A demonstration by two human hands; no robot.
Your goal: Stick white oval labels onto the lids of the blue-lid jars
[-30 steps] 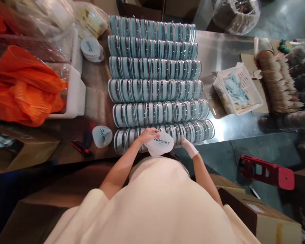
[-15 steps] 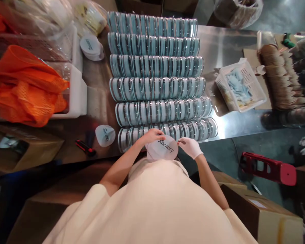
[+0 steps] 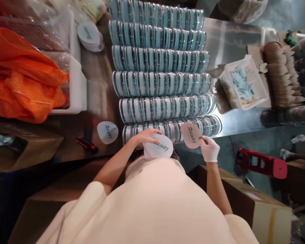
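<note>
My bare left hand (image 3: 149, 136) grips a stack of rounded white labels (image 3: 164, 148) printed "beauty", close against my shirt. Between the fingertips of my right hand (image 3: 209, 149), in a white glove with bare tips, is a single rounded label (image 3: 190, 136) with the same print. It is raised in front of the nearest row of jars (image 3: 173, 130). These clear, glass-like round containers lie on their sides in several long rows (image 3: 162, 83). Another label (image 3: 107, 132) rests on the table to the left of the rows.
A red-and-black utility knife (image 3: 86, 144) lies near the table edge (image 3: 96, 101). White bins with orange mesh cloth (image 3: 27, 81) stand left, beside a label pile (image 3: 90, 37). A white basket (image 3: 245, 83) is at right. Cardboard boxes (image 3: 269, 217) and a red stool (image 3: 263, 162) are below.
My right hand has moved right, carrying one label away from the stack. The stack stays in my left hand. The view has shifted slightly.
</note>
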